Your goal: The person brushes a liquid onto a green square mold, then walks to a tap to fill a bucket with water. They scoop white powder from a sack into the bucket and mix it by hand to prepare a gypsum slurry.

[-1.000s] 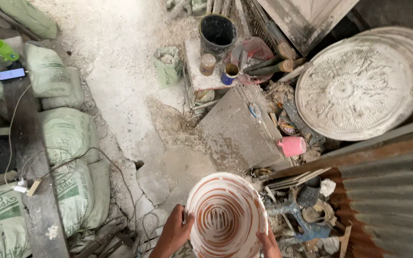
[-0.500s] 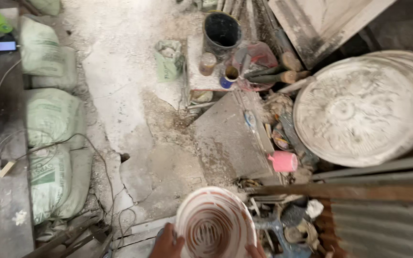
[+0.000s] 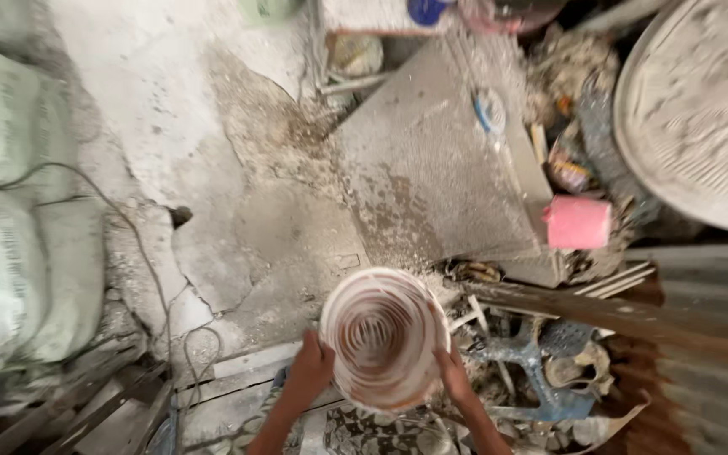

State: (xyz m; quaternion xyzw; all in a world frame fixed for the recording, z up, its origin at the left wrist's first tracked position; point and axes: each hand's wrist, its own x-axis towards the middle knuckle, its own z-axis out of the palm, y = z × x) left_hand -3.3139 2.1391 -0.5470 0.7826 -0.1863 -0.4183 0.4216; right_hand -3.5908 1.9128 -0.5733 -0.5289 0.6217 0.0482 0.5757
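Your left hand [image 3: 312,369] and right hand [image 3: 450,372] clasp opposite sides of the white-smeared bucket [image 3: 383,335], each grip closed on its rim so it stays level, mouth up, above the dusty floor [image 3: 238,211] near the grey slab [image 3: 436,173].

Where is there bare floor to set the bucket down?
Bare cracked floor lies between the sacks and the grey slab, ahead of the bucket that both hands hold. Right of it, debris crowds the ground.
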